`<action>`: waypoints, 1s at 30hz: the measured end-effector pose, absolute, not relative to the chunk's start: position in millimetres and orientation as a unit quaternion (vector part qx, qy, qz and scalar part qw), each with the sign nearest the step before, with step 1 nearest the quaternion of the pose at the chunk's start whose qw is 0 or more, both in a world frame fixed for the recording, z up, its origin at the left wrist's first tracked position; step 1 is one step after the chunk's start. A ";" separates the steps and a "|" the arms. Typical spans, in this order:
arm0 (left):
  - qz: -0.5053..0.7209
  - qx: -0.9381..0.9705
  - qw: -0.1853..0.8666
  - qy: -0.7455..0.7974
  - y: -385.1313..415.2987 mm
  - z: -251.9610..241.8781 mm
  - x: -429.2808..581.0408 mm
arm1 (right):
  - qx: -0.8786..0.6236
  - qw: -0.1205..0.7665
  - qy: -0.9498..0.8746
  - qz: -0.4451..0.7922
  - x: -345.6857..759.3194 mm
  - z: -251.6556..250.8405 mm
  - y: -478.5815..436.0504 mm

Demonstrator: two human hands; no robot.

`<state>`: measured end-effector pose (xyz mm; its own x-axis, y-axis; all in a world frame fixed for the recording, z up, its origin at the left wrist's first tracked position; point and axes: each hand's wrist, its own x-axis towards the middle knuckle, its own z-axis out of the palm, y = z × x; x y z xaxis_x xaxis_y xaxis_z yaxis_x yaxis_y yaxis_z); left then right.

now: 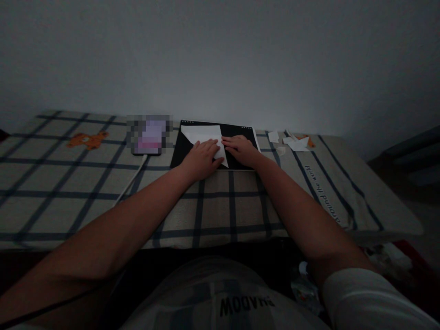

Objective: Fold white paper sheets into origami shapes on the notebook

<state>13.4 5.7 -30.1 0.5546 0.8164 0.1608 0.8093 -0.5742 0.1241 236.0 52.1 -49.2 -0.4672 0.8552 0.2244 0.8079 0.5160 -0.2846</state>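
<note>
A folded sheet of white paper (pixel 202 133) lies on a black pad (pixel 177 158) with punched holes along its far edge. My left hand (pixel 204 158) rests flat on the paper, fingers stretched out and pressing its near part. From the other side my right hand (pixel 240 149) lies on the pad, its fingertips touching the paper's right edge. The fingers of the right hand are extended and close together. Part of the paper is hidden beneath my left hand.
A phone (pixel 149 137) with a white cable (pixel 132 181) lies on the checked tablecloth (pixel 182 211) to the left, near an orange cut-out shape (pixel 87 140). At right lie a folded paper piece (pixel 297 144) and a paper scrap (pixel 273 136). The wall (pixel 220 59) stands behind.
</note>
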 end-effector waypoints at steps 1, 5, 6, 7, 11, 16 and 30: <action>0.100 0.882 0.017 0.461 5.9 -30.2 13.3 | -0.480 0.173 -0.857 0.068 236.2 -48.7 51.8; 0.095 0.881 0.015 0.463 5.5 -29.2 13.2 | -0.448 0.177 -0.874 0.063 236.1 -45.7 48.7; 0.093 0.880 0.015 0.465 5.2 -28.8 13.4 | -0.447 0.176 -0.875 0.061 235.6 -45.0 47.8; 0.092 0.879 0.015 0.467 4.9 -28.3 13.6 | -0.450 0.174 -0.874 0.059 234.9 -44.4 46.9; 0.085 0.879 0.021 0.469 4.2 -27.3 14.5 | -0.472 0.155 -0.867 0.042 230.3 -42.6 43.1; 0.095 0.880 0.016 0.465 5.1 -29.3 14.6 | -0.491 0.118 -0.863 0.013 223.8 -37.2 37.5; 0.081 0.876 0.021 0.475 6.8 -27.5 15.5 | -0.519 0.037 -0.854 -0.001 212.5 -21.0 21.2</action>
